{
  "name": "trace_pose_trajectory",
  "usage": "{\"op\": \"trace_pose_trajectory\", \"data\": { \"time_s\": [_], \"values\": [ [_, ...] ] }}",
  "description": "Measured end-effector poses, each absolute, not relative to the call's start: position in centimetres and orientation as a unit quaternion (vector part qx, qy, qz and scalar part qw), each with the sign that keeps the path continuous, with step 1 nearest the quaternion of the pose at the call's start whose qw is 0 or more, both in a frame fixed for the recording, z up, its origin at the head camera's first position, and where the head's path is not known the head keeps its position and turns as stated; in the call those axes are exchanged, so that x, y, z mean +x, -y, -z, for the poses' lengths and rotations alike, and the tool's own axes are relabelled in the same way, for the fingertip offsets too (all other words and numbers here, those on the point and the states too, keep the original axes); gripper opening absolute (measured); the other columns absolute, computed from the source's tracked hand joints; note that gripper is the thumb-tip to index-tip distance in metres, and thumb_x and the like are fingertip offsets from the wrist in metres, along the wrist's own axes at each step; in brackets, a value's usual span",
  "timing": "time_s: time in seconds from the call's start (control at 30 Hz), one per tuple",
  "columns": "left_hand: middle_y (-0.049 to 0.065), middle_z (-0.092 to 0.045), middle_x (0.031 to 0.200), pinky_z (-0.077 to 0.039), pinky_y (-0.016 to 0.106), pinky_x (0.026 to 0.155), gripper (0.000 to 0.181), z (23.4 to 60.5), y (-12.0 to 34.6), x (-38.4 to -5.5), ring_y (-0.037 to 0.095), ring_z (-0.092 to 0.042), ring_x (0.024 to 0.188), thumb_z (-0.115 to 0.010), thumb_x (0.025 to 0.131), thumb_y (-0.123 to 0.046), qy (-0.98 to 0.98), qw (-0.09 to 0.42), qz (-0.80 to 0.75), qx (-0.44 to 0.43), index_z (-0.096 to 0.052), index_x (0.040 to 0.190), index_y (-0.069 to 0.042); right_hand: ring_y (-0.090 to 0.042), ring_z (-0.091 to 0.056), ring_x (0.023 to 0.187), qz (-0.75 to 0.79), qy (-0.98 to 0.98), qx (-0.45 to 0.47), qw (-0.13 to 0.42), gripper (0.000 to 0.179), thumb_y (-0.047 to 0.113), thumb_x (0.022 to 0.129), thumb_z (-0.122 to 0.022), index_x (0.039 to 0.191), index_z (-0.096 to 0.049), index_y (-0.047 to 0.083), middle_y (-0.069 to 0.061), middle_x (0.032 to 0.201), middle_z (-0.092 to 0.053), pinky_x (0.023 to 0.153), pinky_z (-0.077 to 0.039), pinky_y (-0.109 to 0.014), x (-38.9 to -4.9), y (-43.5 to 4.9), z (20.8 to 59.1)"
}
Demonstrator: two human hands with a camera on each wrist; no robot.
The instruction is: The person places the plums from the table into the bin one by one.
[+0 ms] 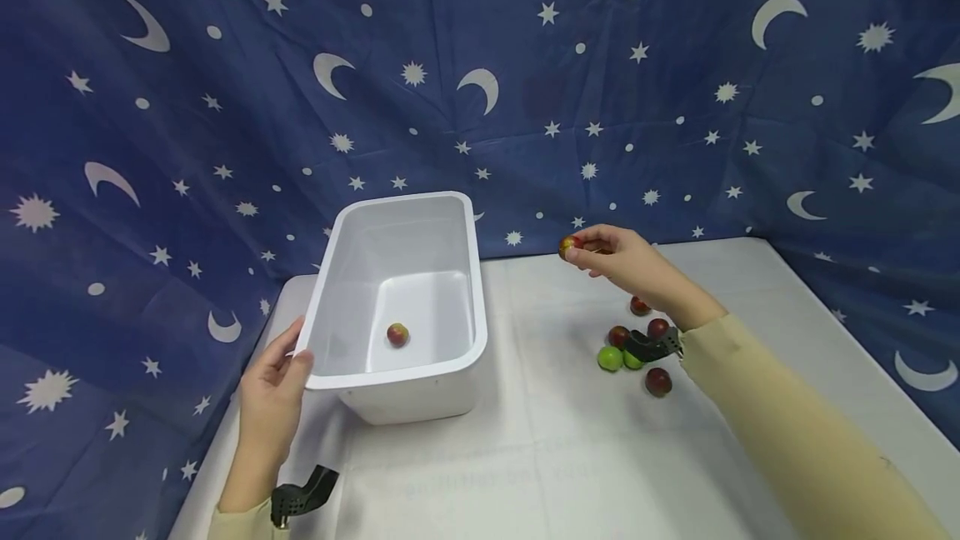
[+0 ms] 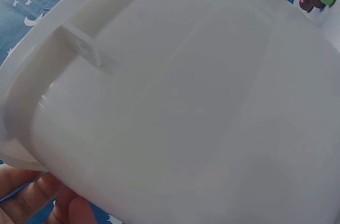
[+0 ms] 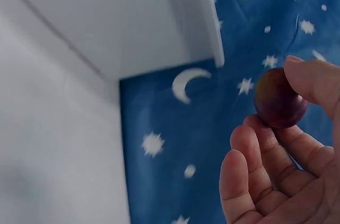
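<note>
A white plastic tub stands on the left side of the table, with one red-and-yellow plum on its floor. My left hand grips the tub's left rim near the front corner, thumb on top; in the left wrist view its fingers show beneath the edge. To the right of the tub, raised over the table, my right hand pinches another dark red plum between thumb and fingertips. Below the right forearm lie several dark red plums and two green round fruits.
The white-covered table meets a dark blue cloth with moons and stars, hanging behind and at the sides. A black wrist strap is on each wrist.
</note>
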State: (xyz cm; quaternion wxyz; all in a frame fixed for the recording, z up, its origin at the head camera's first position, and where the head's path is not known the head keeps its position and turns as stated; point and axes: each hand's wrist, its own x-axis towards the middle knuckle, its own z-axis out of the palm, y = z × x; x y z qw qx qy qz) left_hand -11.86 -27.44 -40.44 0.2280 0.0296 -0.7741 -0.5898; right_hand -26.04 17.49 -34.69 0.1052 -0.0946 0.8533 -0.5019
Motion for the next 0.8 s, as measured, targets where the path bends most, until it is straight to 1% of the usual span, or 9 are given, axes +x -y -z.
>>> {"op": "trace_pose_trajectory", "data": {
  "time_s": [0.2, 0.37, 0.5, 0.67, 0.8],
  "values": [
    [0.012, -0.058, 0.125, -0.050, 0.016, 0.077, 0.042, 40.4, 27.5, -12.0, 0.014, -0.062, 0.098, -0.053, 0.096, -0.001, 0.770, 0.232, 0.594, 0.029, -0.057, 0.136, -0.012, -0.024, -0.058, 0.102, 0.533, -0.829, -0.139, 0.098, 0.054, 0.049, 0.085, -0.070, 0.125, -0.057, 0.014, -0.005, 0.115, -0.063, 0.087, -0.048, -0.040, -27.0, -13.7, 32.1],
    [0.012, -0.059, 0.123, -0.050, 0.017, 0.076, 0.043, 40.3, 27.5, -12.1, 0.015, -0.063, 0.096, -0.052, 0.095, 0.002, 0.763, 0.238, 0.601, 0.029, -0.058, 0.135, -0.010, -0.021, -0.060, 0.102, 0.554, -0.808, -0.176, 0.093, 0.051, 0.047, 0.084, -0.072, 0.123, -0.057, 0.016, -0.004, 0.113, -0.062, 0.086, -0.050, -0.039, -27.8, -10.1, 30.1],
    [0.013, -0.059, 0.123, -0.051, 0.018, 0.076, 0.043, 40.4, 27.6, -12.3, 0.015, -0.063, 0.095, -0.052, 0.094, 0.004, 0.758, 0.240, 0.607, 0.022, -0.058, 0.135, -0.009, -0.024, -0.060, 0.100, 0.571, -0.792, -0.194, 0.091, 0.049, 0.045, 0.085, -0.072, 0.122, -0.057, 0.016, -0.005, 0.112, -0.062, 0.084, -0.051, -0.039, -28.2, -6.8, 28.9],
    [0.014, -0.060, 0.122, -0.051, 0.019, 0.076, 0.044, 40.6, 27.7, -12.5, 0.015, -0.064, 0.096, -0.051, 0.094, 0.005, 0.759, 0.237, 0.606, 0.012, -0.058, 0.135, -0.010, -0.023, -0.062, 0.100, 0.588, -0.775, -0.214, 0.088, 0.046, 0.041, 0.087, -0.071, 0.121, -0.058, 0.014, -0.004, 0.111, -0.064, 0.086, -0.050, -0.040, -28.4, -2.7, 28.3],
    [0.014, -0.060, 0.121, -0.051, 0.019, 0.075, 0.044, 40.7, 27.8, -12.3, 0.016, -0.064, 0.094, -0.052, 0.094, 0.005, 0.762, 0.238, 0.602, 0.014, -0.058, 0.135, -0.010, -0.021, -0.063, 0.096, 0.614, -0.755, -0.213, 0.086, 0.045, 0.039, 0.088, -0.071, 0.121, -0.057, 0.011, -0.004, 0.108, -0.065, 0.083, -0.051, -0.037, -28.5, 0.8, 28.4]
  ]
}}
